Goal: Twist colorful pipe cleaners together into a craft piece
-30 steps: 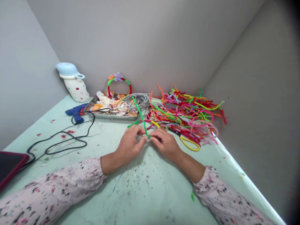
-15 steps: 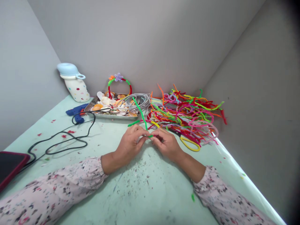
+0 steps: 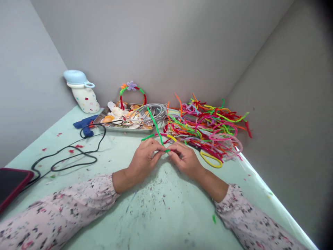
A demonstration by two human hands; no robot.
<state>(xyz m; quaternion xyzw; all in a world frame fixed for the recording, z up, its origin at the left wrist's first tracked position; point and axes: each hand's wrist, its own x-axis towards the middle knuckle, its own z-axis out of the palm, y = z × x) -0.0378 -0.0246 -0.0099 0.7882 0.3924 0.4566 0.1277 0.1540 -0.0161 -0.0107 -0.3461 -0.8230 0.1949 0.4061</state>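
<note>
My left hand point(image 3: 145, 158) pinches a green pipe cleaner point(image 3: 155, 123) between thumb and fingers. Its free end stands up and leans left above the fingertips. Close beside it, my right hand point(image 3: 186, 160) pinches the same green piece, a short bit of which shows between the two hands. Behind my fingers runs a curved strip wrapped in green, magenta and yellow point(image 3: 171, 138); my hands partly cover it.
A metal tray point(image 3: 125, 130) of shells, a wire coil and a flowered hoop point(image 3: 144, 95) stand behind. Pipe cleaners point(image 3: 208, 128) and yellow-handled scissors point(image 3: 211, 163) lie right. A blue glue gun point(image 3: 84, 122), black cable, bottle point(image 3: 84, 99) and dark device point(image 3: 13, 185) are left.
The green pipe cleaner has shifted very slightly at the fingertips, and a little more green shows between my hands. Both hands are nearly in the same place.
</note>
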